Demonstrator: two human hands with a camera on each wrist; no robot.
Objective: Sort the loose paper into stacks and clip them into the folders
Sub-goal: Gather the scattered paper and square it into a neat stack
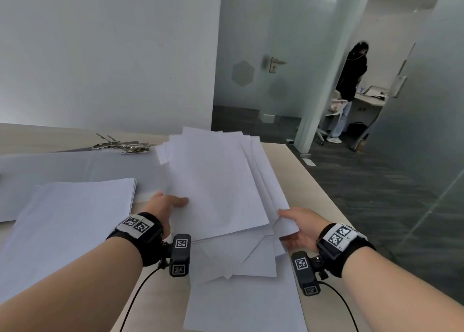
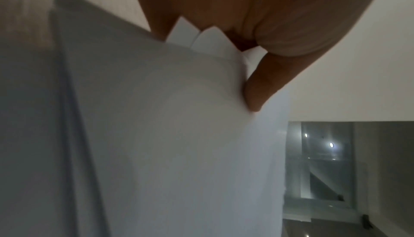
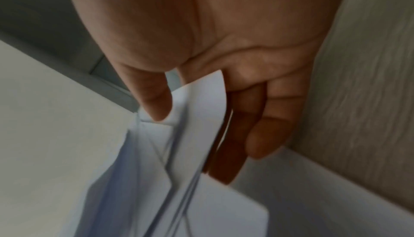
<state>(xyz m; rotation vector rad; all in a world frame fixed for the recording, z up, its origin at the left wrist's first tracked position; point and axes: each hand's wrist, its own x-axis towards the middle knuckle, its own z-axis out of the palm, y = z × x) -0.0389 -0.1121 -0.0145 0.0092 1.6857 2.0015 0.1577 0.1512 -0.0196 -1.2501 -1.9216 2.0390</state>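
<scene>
An untidy bundle of loose white paper (image 1: pixel 216 181) is lifted off the table between both hands. My left hand (image 1: pixel 167 203) pinches its near left edge, thumb on top; in the left wrist view the thumb (image 2: pixel 260 88) presses the sheets (image 2: pixel 179 134). My right hand (image 1: pixel 298 225) pinches the near right corner, thumb above and fingers (image 3: pixel 264 134) below the fanned sheets (image 3: pixel 179 143). A squared stack of paper (image 1: pixel 75 213) lies to the left. Grey folders (image 1: pixel 75 163) lie behind it, with metal clips (image 1: pixel 125 146) at their far edge.
More loose sheets (image 1: pixel 241 301) lie on the table under the lifted bundle. The wooden table's right edge (image 1: pixel 324 188) runs diagonally, with carpet beyond. A white wall stands behind; a person (image 1: pixel 349 90) stands far off past a glass door.
</scene>
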